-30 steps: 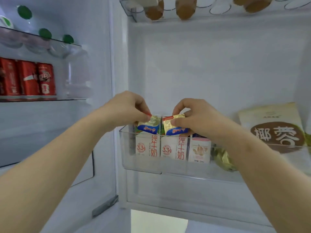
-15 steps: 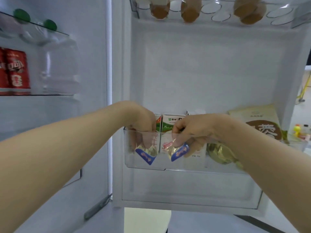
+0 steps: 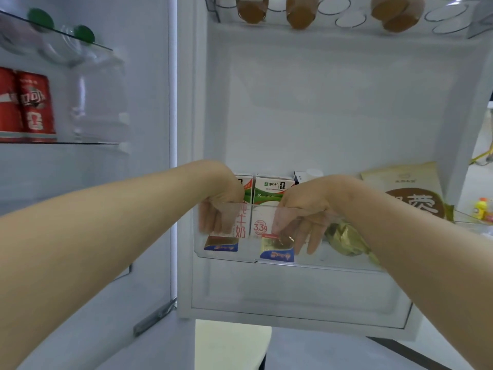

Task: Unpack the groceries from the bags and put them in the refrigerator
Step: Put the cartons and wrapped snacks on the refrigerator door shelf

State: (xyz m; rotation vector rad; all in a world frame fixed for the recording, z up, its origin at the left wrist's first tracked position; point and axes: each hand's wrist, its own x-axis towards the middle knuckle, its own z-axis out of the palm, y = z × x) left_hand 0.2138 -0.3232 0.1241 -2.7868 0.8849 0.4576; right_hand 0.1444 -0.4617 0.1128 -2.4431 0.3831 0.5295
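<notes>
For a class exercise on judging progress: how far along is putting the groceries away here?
Done: milk cartons, cans and eggs are stored. In hand: the left hand and right hand reach into the door bin, where two small packets rest at the bottom before the cartons. Left: the bags are out of view, so what remains is unclear.

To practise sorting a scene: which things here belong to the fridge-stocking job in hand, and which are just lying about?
In the job: left hand, right hand, left packet, right packet, door bin.
Lying about: milk cartons, red cans, eggs, beige bag, gold foil pack.
</notes>
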